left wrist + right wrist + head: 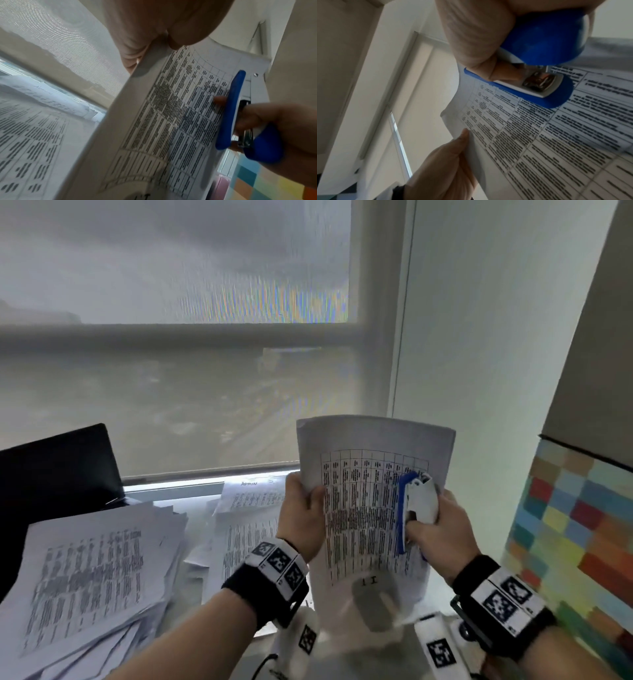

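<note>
Sheets (363, 508) — upright, raised right of the pile (92, 577); left hand (299, 518) pinches the edge nearest the pile. Stapler (423, 501) — at the edge farthest from the pile; right hand (442, 532) grips it, fingers curled.

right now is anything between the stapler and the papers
Nothing visible: the stapler in the right hand lies against the papers that the left hand holds, though a right finger sits inside its mouth.

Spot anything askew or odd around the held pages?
Yes. The paper pile left of the hands is fanned out, edges misaligned. The held sheets bow between the left hand and the right hand, which grips the stapler.
</note>
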A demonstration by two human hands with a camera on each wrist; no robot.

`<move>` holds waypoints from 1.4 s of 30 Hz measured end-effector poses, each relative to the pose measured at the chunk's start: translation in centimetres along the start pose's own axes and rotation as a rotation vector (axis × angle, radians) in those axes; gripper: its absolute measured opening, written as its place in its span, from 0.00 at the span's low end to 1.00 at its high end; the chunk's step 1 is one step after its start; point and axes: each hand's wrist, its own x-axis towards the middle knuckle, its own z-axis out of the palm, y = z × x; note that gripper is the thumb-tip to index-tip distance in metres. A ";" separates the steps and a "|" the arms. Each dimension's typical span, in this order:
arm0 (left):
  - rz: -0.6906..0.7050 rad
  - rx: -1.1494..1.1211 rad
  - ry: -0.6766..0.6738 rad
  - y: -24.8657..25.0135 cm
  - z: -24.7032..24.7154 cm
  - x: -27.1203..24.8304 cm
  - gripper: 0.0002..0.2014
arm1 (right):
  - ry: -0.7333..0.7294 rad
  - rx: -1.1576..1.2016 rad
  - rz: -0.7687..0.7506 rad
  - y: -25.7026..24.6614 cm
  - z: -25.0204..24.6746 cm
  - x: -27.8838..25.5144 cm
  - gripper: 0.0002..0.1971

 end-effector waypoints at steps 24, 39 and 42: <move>0.053 -0.011 -0.133 2.3 0.3 -0.4 0.12 | 0.223 0.320 -0.504 -12.5 -1.6 8.0 0.17; 0.230 -0.088 -0.156 3.1 -2.2 -1.0 0.15 | 0.193 0.197 -0.622 -16.3 4.6 5.5 0.26; 0.252 -0.089 -0.154 2.8 -2.7 -1.1 0.15 | 0.206 0.188 -0.618 -16.5 5.2 5.8 0.26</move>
